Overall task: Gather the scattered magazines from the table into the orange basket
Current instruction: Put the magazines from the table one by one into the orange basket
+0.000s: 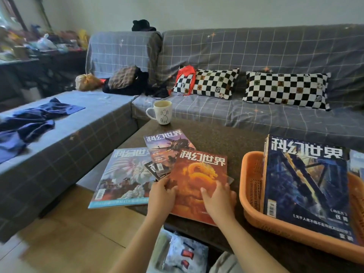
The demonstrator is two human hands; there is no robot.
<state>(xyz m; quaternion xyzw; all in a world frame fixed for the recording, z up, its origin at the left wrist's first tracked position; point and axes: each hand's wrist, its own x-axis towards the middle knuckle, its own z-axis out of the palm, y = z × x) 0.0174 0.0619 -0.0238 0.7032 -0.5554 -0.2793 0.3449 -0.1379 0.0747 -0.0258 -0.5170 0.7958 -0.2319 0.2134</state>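
Both hands on the orange dragon-cover magazine [197, 180].
Left hand [161, 196] grips its left edge; right hand [218, 200] lies flat, fingers straight, beside the orange plastic basket [254, 186].

I see both forearms bare, reaching forward from bottom edge. Left hand [162, 194] curled, thumb on top, fingers tucked under, gripping. Right hand [218, 198] palm down, fingers spread and nearly straight, pressing flat. Hands close together, not touching.

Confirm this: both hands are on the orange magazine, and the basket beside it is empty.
Not empty. The head view shows both hands, left and right, on the orange magazine, but the basket already holds a blue magazine.
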